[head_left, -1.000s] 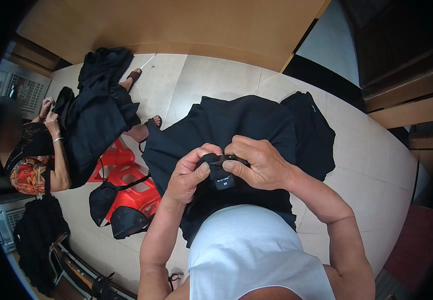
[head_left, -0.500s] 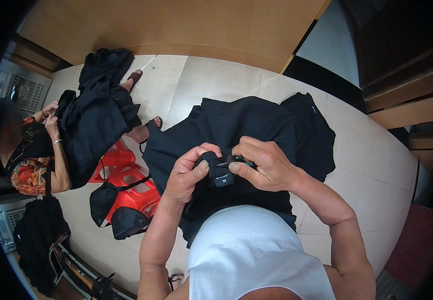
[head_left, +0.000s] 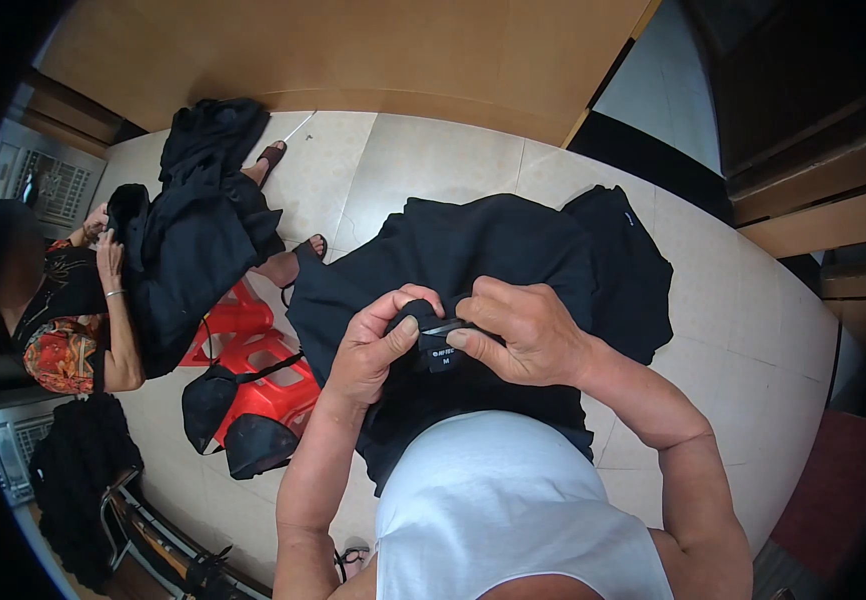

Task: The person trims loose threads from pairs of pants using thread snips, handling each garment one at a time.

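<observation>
A black garment (head_left: 493, 240) is spread over my lap and hangs towards the floor. My left hand (head_left: 381, 340) is closed, pinching its folded edge between thumb and fingers beside a small black label (head_left: 442, 357) marked M. Close by on the right, my right hand (head_left: 523, 332) is closed around what look like thread snips. Their thin metal blade (head_left: 439, 328) points left and lies against the cloth above the label; the handle is hidden in my fingers.
To the left, another person (head_left: 83, 310) holds black cloth (head_left: 188, 235) over their lap. Red plastic stools (head_left: 278, 375) with black straps and pouches stand between us. A dark cloth pile (head_left: 83, 470) hangs on a metal-framed rack at lower left. A wooden panel (head_left: 353, 60) stands ahead.
My right hand has shifted slightly left, bringing the blade closer to my left fingertips. The green part of the snips is now covered. My left hand stays in place.
</observation>
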Demonstrator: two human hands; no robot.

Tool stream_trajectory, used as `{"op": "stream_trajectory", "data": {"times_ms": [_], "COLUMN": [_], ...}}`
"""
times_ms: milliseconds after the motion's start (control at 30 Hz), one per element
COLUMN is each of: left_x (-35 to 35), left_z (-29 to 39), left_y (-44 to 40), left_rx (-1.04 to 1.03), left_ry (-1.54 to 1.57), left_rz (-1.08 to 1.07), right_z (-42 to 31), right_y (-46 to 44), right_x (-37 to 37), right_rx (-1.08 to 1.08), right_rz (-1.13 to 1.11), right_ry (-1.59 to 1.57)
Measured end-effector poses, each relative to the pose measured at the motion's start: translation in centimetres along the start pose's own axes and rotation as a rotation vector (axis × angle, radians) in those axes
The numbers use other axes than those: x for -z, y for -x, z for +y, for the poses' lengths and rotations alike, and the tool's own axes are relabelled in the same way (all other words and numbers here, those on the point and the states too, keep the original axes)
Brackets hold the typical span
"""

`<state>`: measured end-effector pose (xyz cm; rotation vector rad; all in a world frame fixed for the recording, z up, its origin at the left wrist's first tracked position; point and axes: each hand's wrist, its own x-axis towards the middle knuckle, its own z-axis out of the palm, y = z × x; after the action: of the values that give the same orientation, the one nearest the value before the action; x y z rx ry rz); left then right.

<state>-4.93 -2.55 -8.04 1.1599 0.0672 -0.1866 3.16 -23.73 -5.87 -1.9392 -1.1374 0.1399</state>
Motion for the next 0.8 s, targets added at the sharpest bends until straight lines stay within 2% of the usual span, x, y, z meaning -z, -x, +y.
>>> {"op": "stream_trajectory", "data": {"times_ms": [133, 267, 433, 633, 767, 800], "left_x": [-0.3, -0.4, -0.1, 0.1, 0.5, 0.4], "left_z": [-0.1, -0.4, -0.3, 0.3, 0.4, 0.4], "left_y": [-0.1, 0.2, 0.7, 1.2, 1.4, 1.4], "left_rx": [-0.002, -0.091, -0.041, 0.022, 0.061, 0.062], "left_ry": [-0.008, -0.074, -0.050, -0.033, -0.060, -0.059], "left_rz": [0.001, 0.024, 0.014, 0.065, 0.088, 0.089], "right_z": [0.2, 0.1, -0.7, -0.5, -1.0, -0.9], "right_y": [0.5, 0.6, -0.9, -1.5, -1.5, -1.4], "right_x": [-0.1, -1.0, -1.5, -2.0, -0.8, -0.8], "right_rx": [-0.017, -0.143, -0.202, -0.161, -0.395, -0.396], "right_rz": [0.009, 0.100, 0.106, 0.018, -0.031, -0.032], "right_ry": [0.020, -0.273, -0.490, -0.396, -0.748, -0.748]}}
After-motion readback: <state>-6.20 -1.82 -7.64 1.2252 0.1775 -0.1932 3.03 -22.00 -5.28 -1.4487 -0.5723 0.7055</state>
